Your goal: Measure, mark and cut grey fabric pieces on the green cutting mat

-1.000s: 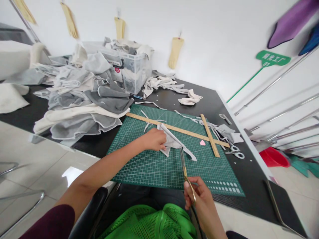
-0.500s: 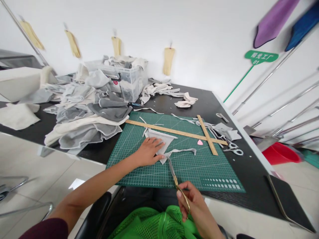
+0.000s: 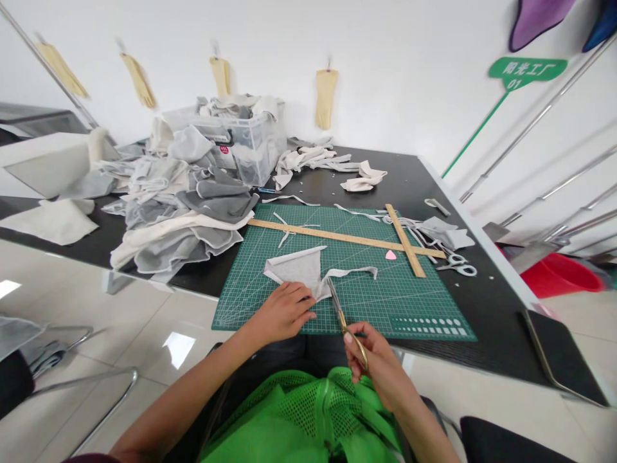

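Counted: pairs near the hands, singles between, four on the wall

Two hands, the left hand (image 3: 282,313) and the right hand (image 3: 373,360). Two pairs of scissors: gold scissors (image 3: 343,318) in the right hand, white-handled scissors (image 3: 460,265) well beyond it to its right. Two rulers beyond both hands, a long ruler (image 3: 337,236) and a short ruler (image 3: 405,241). One cutting mat (image 3: 409,302), one fabric triangle (image 3: 296,267) under the left fingertips, one pink chalk (image 3: 390,255). Four yellow glove shapes (image 3: 325,96) far beyond.

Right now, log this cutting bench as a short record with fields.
Left hand: fingers resting on near corner of grey triangular fabric piece
Right hand: gripping gold-handled steel scissors, blades at that fabric's edge
Surface: green gridded cutting mat on black table
On mat: two crossed wooden rulers, pink triangular chalk
Far left: heap of grey and cream cloth
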A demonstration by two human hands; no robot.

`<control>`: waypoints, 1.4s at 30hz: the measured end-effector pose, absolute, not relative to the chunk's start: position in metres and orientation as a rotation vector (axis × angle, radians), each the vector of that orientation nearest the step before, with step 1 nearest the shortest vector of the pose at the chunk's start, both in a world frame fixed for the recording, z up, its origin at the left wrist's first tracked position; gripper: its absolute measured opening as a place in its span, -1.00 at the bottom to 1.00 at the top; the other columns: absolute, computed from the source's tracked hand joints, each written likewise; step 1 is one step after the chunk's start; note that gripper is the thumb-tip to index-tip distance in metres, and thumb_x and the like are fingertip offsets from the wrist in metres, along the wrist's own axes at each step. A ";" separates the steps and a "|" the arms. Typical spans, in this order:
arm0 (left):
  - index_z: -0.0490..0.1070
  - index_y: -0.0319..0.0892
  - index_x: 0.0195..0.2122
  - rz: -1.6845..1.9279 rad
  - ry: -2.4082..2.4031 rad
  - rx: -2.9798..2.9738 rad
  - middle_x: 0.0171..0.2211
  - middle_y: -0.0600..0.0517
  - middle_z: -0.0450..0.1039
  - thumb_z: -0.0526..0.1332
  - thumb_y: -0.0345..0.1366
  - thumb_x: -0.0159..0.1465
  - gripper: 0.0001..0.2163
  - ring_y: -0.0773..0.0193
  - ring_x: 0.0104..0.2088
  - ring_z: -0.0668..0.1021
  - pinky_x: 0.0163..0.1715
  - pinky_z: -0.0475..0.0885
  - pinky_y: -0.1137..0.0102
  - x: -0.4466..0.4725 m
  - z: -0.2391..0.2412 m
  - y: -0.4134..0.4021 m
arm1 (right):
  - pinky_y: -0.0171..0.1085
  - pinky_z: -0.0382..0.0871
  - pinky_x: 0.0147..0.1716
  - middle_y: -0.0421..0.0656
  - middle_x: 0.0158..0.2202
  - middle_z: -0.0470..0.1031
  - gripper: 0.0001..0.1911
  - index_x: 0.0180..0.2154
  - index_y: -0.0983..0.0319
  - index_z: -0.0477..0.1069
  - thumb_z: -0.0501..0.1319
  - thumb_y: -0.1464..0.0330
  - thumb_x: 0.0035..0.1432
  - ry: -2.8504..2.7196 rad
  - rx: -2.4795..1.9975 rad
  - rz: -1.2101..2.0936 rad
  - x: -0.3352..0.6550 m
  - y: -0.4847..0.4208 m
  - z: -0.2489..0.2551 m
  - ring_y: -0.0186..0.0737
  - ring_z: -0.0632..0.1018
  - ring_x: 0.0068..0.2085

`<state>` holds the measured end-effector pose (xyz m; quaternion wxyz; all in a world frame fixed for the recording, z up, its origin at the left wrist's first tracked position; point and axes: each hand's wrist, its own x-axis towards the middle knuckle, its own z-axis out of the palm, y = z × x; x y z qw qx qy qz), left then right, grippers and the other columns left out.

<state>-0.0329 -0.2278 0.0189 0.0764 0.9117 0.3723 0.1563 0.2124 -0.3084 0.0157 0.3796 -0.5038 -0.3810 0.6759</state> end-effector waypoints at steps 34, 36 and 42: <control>0.33 -0.07 -0.08 0.457 0.859 2.271 -0.24 0.12 0.54 0.13 -0.43 0.36 -0.84 0.26 -0.23 0.56 -0.22 0.32 0.39 -0.006 0.023 -0.177 | -0.41 0.23 -0.66 -0.39 -0.62 0.28 -0.52 -0.10 0.16 0.27 0.32 -0.02 0.18 -0.886 -1.442 1.638 0.216 -0.364 0.021 -0.42 0.31 -0.68; 0.32 -0.06 -0.09 0.426 0.874 2.284 -0.25 0.13 0.54 0.15 -0.45 0.33 -0.82 0.26 -0.24 0.56 -0.25 0.31 0.38 -0.004 0.026 -0.176 | -0.40 0.26 -0.67 -0.39 -0.62 0.27 -0.51 -0.11 0.17 0.27 0.32 -0.03 0.17 -0.909 -1.421 1.675 0.214 -0.368 0.019 -0.43 0.29 -0.69; 0.41 -0.08 -0.06 0.464 0.866 2.436 -0.11 0.01 0.50 0.20 -0.43 0.30 -0.80 0.15 -0.07 0.48 -0.09 0.35 0.30 -0.005 0.028 -0.176 | -0.43 0.22 -0.68 -0.39 -0.62 0.25 -0.50 -0.18 0.17 0.27 0.31 -0.08 0.14 -0.929 -1.426 1.730 0.214 -0.377 0.015 -0.47 0.26 -0.69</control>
